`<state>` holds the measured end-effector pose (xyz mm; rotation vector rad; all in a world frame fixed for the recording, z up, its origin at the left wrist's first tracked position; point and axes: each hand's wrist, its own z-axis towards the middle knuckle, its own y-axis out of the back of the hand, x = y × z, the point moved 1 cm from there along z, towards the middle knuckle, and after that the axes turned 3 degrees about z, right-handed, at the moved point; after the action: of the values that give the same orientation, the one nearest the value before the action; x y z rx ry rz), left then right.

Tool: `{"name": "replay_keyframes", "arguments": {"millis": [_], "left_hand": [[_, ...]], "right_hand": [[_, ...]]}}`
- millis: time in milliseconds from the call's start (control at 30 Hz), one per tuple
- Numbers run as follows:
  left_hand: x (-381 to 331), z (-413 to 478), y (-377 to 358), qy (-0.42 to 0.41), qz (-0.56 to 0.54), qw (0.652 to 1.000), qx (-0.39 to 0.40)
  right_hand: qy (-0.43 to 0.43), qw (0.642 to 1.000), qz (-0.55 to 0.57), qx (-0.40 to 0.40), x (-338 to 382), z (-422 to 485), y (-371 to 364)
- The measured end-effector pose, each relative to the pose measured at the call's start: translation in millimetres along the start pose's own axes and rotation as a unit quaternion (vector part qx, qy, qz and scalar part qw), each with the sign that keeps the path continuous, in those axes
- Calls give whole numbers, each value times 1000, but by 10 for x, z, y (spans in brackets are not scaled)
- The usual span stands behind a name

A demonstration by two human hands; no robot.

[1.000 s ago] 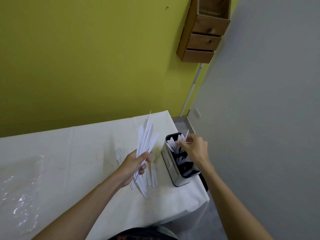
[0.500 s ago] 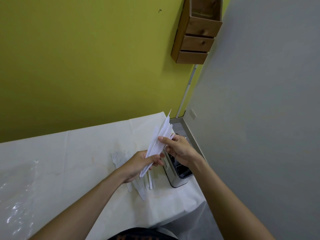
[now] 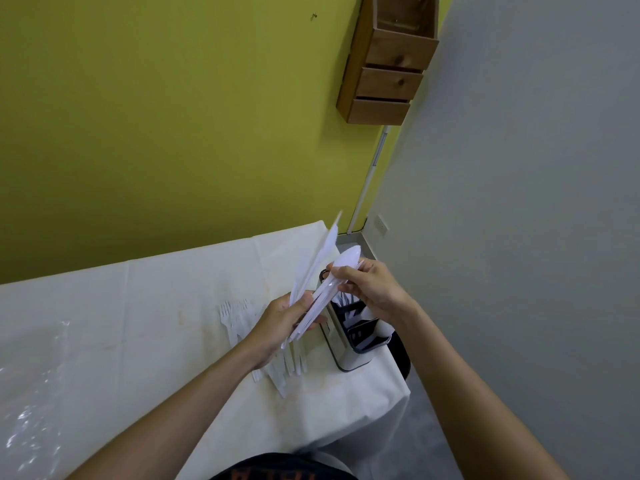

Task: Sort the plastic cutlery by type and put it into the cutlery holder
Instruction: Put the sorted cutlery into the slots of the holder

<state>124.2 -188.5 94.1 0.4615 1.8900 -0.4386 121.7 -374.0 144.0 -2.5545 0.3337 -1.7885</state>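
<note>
**Sorting plastic cutlery beside the holder: head view**

A yellow-green wall (image 3: 156, 116) is meeting a grey wall (image 3: 519, 237) at the corner, with a wooden rack (image 3: 388, 64) hanging near the junction. Below, a surface (image 3: 138, 323) draped in white cloth is carrying the work. A clear plastic sheet (image 3: 31, 393) is lying at its left end. The cutlery holder (image 3: 341, 355), a metal box with dark compartments, is standing upright near the right edge of the surface; white pieces are showing inside, though their type cannot be told.

The left hand (image 3: 280, 327) is gripping a fanned bundle of knives (image 3: 311, 268), its fingers curled round the handles and the blades pointing up and away. The right hand (image 3: 370, 289) is hovering above the holder, its thumb and fingers pinching 1 spoon (image 3: 348, 258) just below the bowl, while the spoon's handle is running down into the bundle. Loose forks (image 3: 235, 313) are lying on the surface just left of the left hand, tines pointing away, and more white pieces (image 3: 287, 372) are lying beneath that hand.
</note>
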Motion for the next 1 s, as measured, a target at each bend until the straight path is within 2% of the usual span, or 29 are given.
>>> {"name": "replay_keyframes", "arguments": {"millis": [133,300,400,500,567,633,733,800,900,933,1000], "left_hand": [[8,-3,89,5,-54,997,-51],[111,-5,239,13,14,995,-99],[163,15,232,26,49,993,-108],[160,14,200,34,80,990,-112],[140,14,177,43,86,990,-107],[116,10,161,47,74,991,-101],[89,-1,157,38,51,995,-81],[81,-13,159,27,58,996,-68],[86,-21,137,-6,90,995,-49],[89,-18,120,-18,109,993,-40],[100,-4,76,-33,163,986,-20]], "right_hand": [[14,997,55,-52,157,27,239],[22,984,65,-167,260,112,658],[41,969,2,-245,130,195,768],[30,950,-141,-277,-75,229,665],[46,925,-258,-276,-162,169,492],[75,903,-346,-244,-245,129,345],[89,885,-407,-207,-258,108,255],[98,891,-394,-205,-233,105,237],[160,894,-346,-237,-155,62,172],[164,902,-323,-233,-111,48,132],[130,948,-232,-177,-36,67,57]]}}
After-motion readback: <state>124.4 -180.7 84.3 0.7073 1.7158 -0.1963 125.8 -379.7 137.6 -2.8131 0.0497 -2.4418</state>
